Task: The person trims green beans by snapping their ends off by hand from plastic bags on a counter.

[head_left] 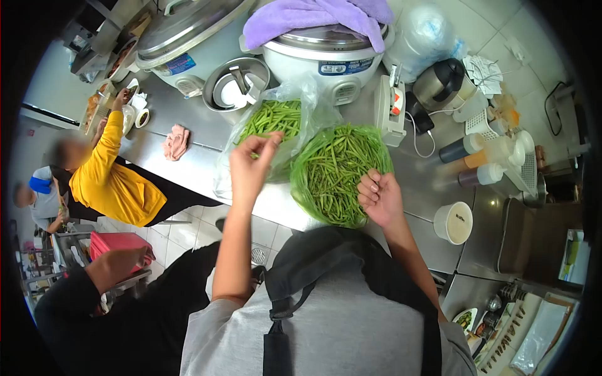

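My left hand (252,164) is raised at the front of a clear plastic bag (307,103) of cut green beans (276,118). Its thumb and fingertips are pinched together; anything between them is too small to make out. To the right, a green plastic bag (302,199) stands wide open, filled with long green beans (335,169). My right hand (380,195) is by this bag's right edge with its fingers curled in. Whatever those fingers may hold is hidden.
Two large rice cookers (351,62) stand behind the bags, one under a purple towel (313,22). A metal pot (235,81), pink cloth (176,142), kettle (439,84), sauce bottles (483,175) and paper tub (453,224) surround them. A person in yellow (119,188) works at left.
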The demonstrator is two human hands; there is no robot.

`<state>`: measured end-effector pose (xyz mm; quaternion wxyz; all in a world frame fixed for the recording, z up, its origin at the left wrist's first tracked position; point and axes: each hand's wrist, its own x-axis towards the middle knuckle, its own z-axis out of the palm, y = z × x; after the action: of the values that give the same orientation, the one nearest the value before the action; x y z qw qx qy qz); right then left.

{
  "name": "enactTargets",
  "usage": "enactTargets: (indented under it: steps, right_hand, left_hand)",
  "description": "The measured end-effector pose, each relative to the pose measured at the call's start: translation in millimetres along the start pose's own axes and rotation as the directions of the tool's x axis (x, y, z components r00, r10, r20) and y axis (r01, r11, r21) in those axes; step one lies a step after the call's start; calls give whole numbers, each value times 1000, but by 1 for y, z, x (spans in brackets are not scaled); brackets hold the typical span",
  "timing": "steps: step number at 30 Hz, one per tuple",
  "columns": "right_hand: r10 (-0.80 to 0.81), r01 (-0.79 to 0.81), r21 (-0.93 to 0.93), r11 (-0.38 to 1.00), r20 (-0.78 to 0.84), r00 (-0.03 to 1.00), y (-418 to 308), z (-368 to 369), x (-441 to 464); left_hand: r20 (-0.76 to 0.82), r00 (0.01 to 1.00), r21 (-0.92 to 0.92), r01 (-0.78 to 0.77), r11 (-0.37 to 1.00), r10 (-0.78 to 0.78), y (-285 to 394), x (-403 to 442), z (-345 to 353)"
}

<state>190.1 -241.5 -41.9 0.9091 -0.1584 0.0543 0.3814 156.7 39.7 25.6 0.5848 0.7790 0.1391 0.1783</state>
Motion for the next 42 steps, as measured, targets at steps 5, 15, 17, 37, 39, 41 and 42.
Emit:
enactTargets:
  steps: [5, 15, 17, 37, 39, 41, 42]
  right_hand:
    - [-22, -19, -125, 992, -322, 946, -1, 1, -5]
    - [-150, 20, -430, 902, -270, 951, 1, -16, -23]
    - [-167, 25, -458, 889, -272, 948, 1, -20, -26]
    - [-386, 20, -929, -369, 173, 906, -18, 51, -4]
    - [-276, 6, -939, -343, 107, 955, -21, 46, -6]
    - [-189, -27, -947, -321, 36, 981, -23, 49, -9]
    - [-142, -43, -950, -311, 2, 990, -23, 50, -10]
  left_hand:
    - [3, 881, 651, -361, 667, 474, 19, 14, -4]
    - [424, 899, 794, -429, 430, 113, -73, -2, 90]
    - [441, 888, 771, -448, 453, 129, -64, -4, 86]
    - [465, 782, 436, -611, 661, 415, 17, -33, 71]
    - [477, 778, 424, -612, 668, 410, 17, -35, 72]
    - [491, 780, 430, -604, 671, 387, 19, -36, 71]
    - [493, 790, 421, -584, 694, 366, 20, -36, 71]
